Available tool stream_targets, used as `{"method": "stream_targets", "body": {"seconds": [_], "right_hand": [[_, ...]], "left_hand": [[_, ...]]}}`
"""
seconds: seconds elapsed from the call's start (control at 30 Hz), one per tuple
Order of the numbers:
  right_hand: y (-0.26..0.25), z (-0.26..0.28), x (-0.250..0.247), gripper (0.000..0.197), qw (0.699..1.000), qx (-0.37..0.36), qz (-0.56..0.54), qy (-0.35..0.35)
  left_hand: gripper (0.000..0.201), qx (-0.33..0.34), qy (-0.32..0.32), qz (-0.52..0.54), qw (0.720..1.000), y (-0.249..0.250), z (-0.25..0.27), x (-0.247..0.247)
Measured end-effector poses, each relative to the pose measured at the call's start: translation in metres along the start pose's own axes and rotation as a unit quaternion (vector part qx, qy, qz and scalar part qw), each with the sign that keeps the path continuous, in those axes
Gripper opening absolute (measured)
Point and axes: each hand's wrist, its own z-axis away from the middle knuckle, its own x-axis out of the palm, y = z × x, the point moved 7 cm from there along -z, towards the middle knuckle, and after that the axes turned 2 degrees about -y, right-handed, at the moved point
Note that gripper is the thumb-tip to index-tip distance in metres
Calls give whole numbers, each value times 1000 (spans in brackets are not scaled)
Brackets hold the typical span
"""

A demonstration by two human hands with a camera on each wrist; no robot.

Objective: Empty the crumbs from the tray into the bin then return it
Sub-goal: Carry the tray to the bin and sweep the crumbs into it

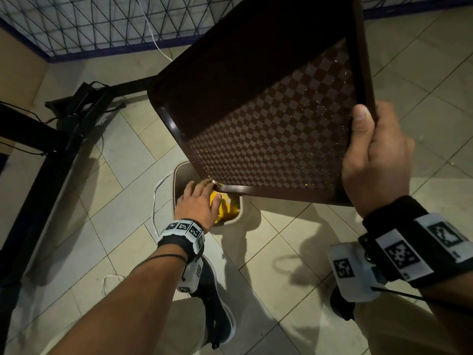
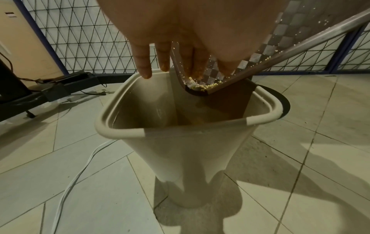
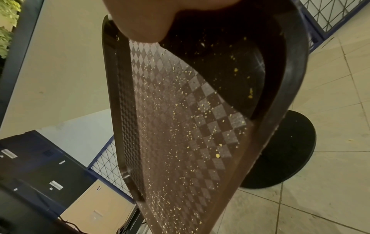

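A brown chequered tray (image 1: 268, 119) is tilted steeply, its lowest corner over the open beige bin (image 1: 177, 172). My right hand (image 1: 371, 139) grips the tray's upper right rim, thumb on the inside. My left hand (image 1: 204, 193) reaches over the bin with straight fingers touching the tray's lowest corner. In the left wrist view the left hand (image 2: 192, 63) lies against the tray (image 2: 280, 31), and crumbs (image 2: 206, 86) are piled in the corner above the bin (image 2: 120, 131). Fine crumbs (image 3: 180, 120) are speckled over the tray (image 3: 250, 158) below my right thumb (image 3: 144, 26). Something yellow (image 1: 226, 210) lies inside the bin.
The bin stands on a tiled floor (image 1: 115, 213). A black desk frame (image 1: 51, 139) is at the left, with a wire mesh fence (image 1: 76, 26) behind. A white cable (image 1: 155, 196) runs past the bin. A black round disc (image 3: 284, 150) lies beside the bin. My shoe (image 1: 217, 303) is below.
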Motion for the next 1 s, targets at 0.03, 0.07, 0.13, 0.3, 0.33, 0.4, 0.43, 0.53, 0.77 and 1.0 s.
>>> {"method": "stream_targets", "body": {"seconds": [0.03, 0.07, 0.13, 0.3, 0.33, 0.4, 0.43, 0.53, 0.77, 1.0], "right_hand": [[0, 0, 0, 28, 1000, 0, -1, -1], [0, -1, 0, 28, 1000, 1, -2, -2], [2, -1, -1, 28, 1000, 7, -7, -4], [5, 0, -5, 28, 1000, 22, 10, -10], [6, 0, -6, 29, 1000, 23, 10, -9], [5, -1, -7, 30, 1000, 21, 7, -2], [5, -1, -7, 30, 1000, 22, 5, 3], [5, -1, -6, 25, 1000, 28, 11, 7], [3, -3, -5, 18, 1000, 27, 5, 14], [5, -4, -6, 33, 999, 47, 1, 21]], "left_hand": [[61, -3, -5, 2, 1000, 0, -2, -1], [63, -8, -18, 2, 1000, 1, -4, 1], [65, -11, -51, -2, 999, 0, -7, 7], [62, 39, -96, -11, 995, 10, -2, 20], [61, 36, -84, -10, 996, 9, 0, 18], [58, 16, -45, -5, 999, 4, 3, 10], [56, 9, -27, 1, 1000, 1, 3, 7], [58, 18, -15, 18, 1000, 2, 3, 4], [62, 24, -68, 0, 997, 5, 1, 13], [57, 13, 11, 18, 1000, 0, 5, -4]]}}
